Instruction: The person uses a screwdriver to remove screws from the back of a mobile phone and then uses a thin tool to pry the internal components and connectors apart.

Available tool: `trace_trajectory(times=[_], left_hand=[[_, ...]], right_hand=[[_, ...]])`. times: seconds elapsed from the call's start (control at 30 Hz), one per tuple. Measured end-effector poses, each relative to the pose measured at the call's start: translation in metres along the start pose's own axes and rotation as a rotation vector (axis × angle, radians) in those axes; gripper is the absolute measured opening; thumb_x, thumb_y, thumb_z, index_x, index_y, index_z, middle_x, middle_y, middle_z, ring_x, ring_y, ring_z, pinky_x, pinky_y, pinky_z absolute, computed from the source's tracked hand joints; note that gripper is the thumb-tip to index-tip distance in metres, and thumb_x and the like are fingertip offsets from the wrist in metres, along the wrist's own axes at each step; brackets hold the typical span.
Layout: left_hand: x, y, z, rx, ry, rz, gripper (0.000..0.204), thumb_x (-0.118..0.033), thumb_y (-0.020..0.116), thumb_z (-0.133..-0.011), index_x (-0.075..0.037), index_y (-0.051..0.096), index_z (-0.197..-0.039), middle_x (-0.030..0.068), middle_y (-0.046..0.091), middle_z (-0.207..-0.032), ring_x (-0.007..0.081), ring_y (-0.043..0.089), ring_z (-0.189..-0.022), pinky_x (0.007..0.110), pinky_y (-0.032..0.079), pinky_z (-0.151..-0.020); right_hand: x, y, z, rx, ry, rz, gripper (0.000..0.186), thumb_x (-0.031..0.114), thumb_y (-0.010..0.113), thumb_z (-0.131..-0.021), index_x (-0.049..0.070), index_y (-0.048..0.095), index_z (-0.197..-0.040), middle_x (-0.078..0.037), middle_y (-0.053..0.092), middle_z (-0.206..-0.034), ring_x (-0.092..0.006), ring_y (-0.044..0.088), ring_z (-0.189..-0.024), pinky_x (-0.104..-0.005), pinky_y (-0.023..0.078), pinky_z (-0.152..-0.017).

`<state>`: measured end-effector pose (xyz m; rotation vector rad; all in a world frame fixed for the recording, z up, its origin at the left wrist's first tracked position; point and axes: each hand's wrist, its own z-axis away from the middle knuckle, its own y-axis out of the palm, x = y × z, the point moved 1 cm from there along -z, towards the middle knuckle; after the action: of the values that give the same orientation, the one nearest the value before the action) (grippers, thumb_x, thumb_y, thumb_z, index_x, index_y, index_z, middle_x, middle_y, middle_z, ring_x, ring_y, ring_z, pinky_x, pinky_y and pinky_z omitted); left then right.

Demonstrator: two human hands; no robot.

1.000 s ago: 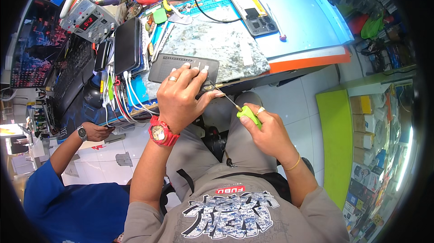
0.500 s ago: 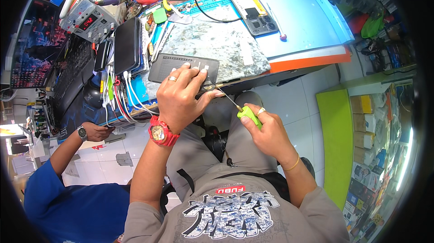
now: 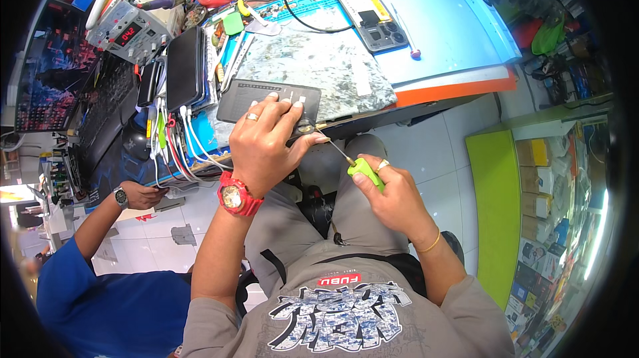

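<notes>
A dark, flat rectangular panel [image 3: 256,95], like a phone back cover, lies on the marbled grey mat at the table's near edge. My left hand [image 3: 269,133] holds it down, fingers over its top and thumb stretched along the near right corner. Round openings show at that corner, beside the thumb. In my right hand [image 3: 393,191] is a thin-shafted hand tool with a bright green handle [image 3: 363,169]. Its metal shaft slants up to the panel's corner, close to my left thumb. The tool's tip is too small and partly hidden to make out.
Past the mat [image 3: 333,58] lies an opened phone [image 3: 370,17], with a slim screwdriver [image 3: 407,32] at its right. Dark phones [image 3: 184,68], white cables [image 3: 193,142] and a power supply [image 3: 133,28] crowd the left. A co-worker's hand [image 3: 143,195] is below them.
The view has shifted very slightly. My right hand and the green-handled tool have edged a little left; my left hand stays on the panel.
</notes>
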<state>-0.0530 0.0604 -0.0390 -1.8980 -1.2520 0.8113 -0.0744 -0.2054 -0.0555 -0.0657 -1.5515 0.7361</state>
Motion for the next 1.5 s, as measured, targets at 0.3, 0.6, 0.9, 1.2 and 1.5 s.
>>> trace_trajectory(times=[0.3,0.6,0.9,1.2,1.5], left_hand=[[0.001,0.0,0.0,0.002,0.008,-0.007,0.059,-0.045,0.1,-0.074,-0.007,0.084,-0.116,0.0114,0.08,-0.113,0.0365,0.077,-0.117,0.051,0.061,-0.101],[0.0,-0.001,0.001,-0.01,0.016,-0.022,0.058,-0.05,0.097,-0.076,-0.007,0.083,-0.112,0.0088,0.079,-0.112,0.0341,0.077,-0.117,0.051,0.062,-0.099],[0.0,-0.002,-0.004,-0.003,0.006,-0.006,0.059,-0.047,0.099,-0.075,-0.006,0.084,-0.115,0.0125,0.081,-0.112,0.0367,0.078,-0.117,0.051,0.061,-0.1],[-0.001,-0.003,-0.002,0.01,0.003,0.004,0.059,-0.046,0.099,-0.076,-0.006,0.084,-0.115,0.0125,0.08,-0.114,0.0372,0.077,-0.117,0.051,0.061,-0.101],[-0.001,-0.004,-0.001,0.011,-0.003,0.01,0.058,-0.045,0.099,-0.076,-0.006,0.084,-0.115,0.012,0.08,-0.114,0.0371,0.077,-0.117,0.051,0.061,-0.102]], right_hand=[[-0.005,0.006,0.001,-0.047,-0.022,-0.017,0.048,0.033,0.072,-0.11,-0.008,0.071,-0.133,-0.031,0.078,-0.11,-0.05,0.076,-0.101,-0.0499,0.06,-0.086],[-0.003,0.007,0.0,-0.055,-0.021,-0.032,0.048,0.033,0.072,-0.11,-0.009,0.071,-0.133,-0.031,0.078,-0.113,-0.0497,0.076,-0.104,-0.0496,0.06,-0.089],[-0.006,0.014,0.001,-0.084,-0.024,-0.011,0.05,0.032,0.072,-0.11,-0.011,0.07,-0.134,-0.033,0.077,-0.116,-0.05,0.076,-0.107,-0.0493,0.06,-0.092],[-0.004,0.014,0.0,-0.092,-0.03,-0.028,0.05,0.031,0.073,-0.109,-0.013,0.07,-0.133,-0.033,0.077,-0.117,-0.0497,0.076,-0.107,-0.0486,0.06,-0.093],[0.0,0.011,0.003,-0.072,-0.008,-0.035,0.047,0.03,0.072,-0.109,-0.012,0.071,-0.131,-0.033,0.077,-0.116,-0.0505,0.075,-0.107,-0.0491,0.06,-0.091]])
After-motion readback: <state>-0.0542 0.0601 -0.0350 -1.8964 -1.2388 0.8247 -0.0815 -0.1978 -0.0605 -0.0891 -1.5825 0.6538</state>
